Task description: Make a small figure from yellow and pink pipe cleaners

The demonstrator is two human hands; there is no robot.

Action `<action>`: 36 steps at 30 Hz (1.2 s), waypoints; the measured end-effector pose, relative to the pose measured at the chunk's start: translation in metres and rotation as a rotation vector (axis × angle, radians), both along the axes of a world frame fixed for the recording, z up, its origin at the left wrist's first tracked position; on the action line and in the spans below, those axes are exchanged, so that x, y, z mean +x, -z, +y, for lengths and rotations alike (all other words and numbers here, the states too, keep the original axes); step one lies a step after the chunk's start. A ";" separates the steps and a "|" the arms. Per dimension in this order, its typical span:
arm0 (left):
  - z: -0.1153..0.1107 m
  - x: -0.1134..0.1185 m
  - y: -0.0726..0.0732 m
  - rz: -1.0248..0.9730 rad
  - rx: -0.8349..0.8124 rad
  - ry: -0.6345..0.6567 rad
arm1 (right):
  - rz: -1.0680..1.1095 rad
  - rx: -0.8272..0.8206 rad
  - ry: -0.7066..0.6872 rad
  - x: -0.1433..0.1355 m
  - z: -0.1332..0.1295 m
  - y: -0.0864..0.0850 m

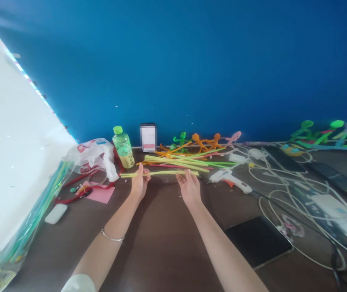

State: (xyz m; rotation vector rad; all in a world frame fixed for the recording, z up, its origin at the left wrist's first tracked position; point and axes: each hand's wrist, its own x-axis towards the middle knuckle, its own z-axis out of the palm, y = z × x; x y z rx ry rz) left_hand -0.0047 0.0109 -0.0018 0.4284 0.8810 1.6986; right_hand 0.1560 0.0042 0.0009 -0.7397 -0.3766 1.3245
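Tabletop (161, 251) crowded, esp. toward back edge at blue wall (210, 69). Along that edge, L to R: green-capped bottle (123, 148) upright, phone (148, 138) on end w/ screen pixelated, then small bendy figures: green one (182, 140), orange ones (199, 142), pink one (233, 138). Toward L edge: white plastic bag (92, 156), pink paper (102, 194), white case (56, 213), plus clear pack of green/blue pipe cleaners (36, 215) slanting along the edge. R side: glue gun (231, 179) lying just beside R hand, nozzle end toward it; tangled white cables (289, 187) farther R; black tablet (258, 241) flat nearer front edge, next to R forearm.

Loose pile of yellow, green, orange & red pipe cleaners (179, 162) sits right behind both hands, toward back edge, crowding that side. Bare tabletop between forearms.

Yellow pipe cleaner (164, 173) runs roughly parallel to back edge, in front of pile. L hand (139, 184) has fingers pinched on it near L end; R hand (189, 186) likewise near R end. Stretch between is exposed, tips poke out past both. One strand or two: can't tell.
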 end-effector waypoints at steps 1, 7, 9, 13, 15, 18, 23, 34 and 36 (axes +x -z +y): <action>0.000 0.000 0.000 -0.005 -0.002 -0.003 | -0.004 -0.004 0.001 0.000 0.000 0.000; 0.001 -0.002 0.002 -0.018 0.001 -0.011 | -0.025 -0.010 -0.005 0.000 0.000 0.001; 0.001 -0.003 0.003 -0.015 0.001 -0.007 | -0.035 0.003 -0.016 -0.001 0.000 0.000; 0.001 -0.003 0.004 0.018 0.027 0.050 | -0.044 0.008 -0.022 -0.001 0.000 0.002; 0.000 -0.002 0.004 0.038 0.039 0.071 | -0.048 0.006 -0.019 0.000 0.000 0.003; -0.001 -0.001 0.002 0.051 0.030 0.070 | -0.053 0.021 -0.015 0.000 0.001 0.004; -0.003 0.002 0.001 0.056 0.032 0.110 | -0.056 0.031 -0.029 -0.002 0.000 0.002; -0.005 0.005 -0.001 0.085 0.012 0.153 | -0.069 0.037 -0.067 -0.005 -0.004 0.000; -0.005 0.004 0.000 0.089 0.011 0.157 | -0.059 0.038 -0.070 -0.005 -0.004 0.000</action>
